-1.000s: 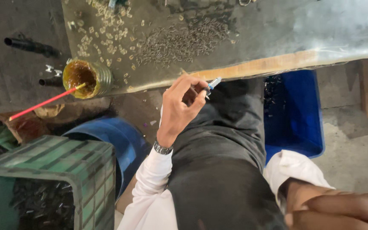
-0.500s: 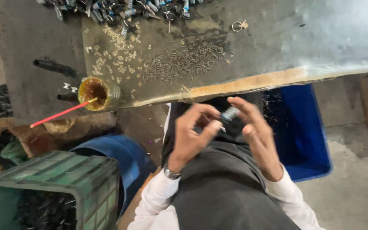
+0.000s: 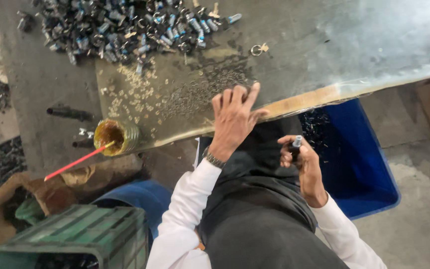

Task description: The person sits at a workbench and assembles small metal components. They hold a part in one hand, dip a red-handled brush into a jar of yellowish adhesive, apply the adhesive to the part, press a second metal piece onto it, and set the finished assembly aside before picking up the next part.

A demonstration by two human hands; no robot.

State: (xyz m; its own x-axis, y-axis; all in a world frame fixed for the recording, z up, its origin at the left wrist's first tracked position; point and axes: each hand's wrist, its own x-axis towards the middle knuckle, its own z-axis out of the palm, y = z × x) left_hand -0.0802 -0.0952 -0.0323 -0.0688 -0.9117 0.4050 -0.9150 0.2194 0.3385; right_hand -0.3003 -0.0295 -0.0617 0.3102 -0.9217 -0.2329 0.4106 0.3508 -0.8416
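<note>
My left hand (image 3: 235,117) reaches up to the front edge of the grey metal table (image 3: 354,45), fingers spread on the tabletop beside a patch of several tiny dark parts (image 3: 200,92). My right hand (image 3: 302,164) stays lower, over my lap, fingers closed round a small dark cylindrical part with a light blue tip (image 3: 295,146). A heap of similar small blue-and-dark parts (image 3: 125,25) lies at the table's far left.
A cut plastic bottle with amber liquid and a red stick (image 3: 113,137) sits at the table's left corner. A blue bin (image 3: 354,159) stands under the table on the right. A green crate (image 3: 75,239) and a blue tub (image 3: 135,199) stand at lower left.
My left hand has gone from my lap up onto the table edge. My right hand has taken the small part and dropped slightly. The view has tilted up, showing more tabletop.
</note>
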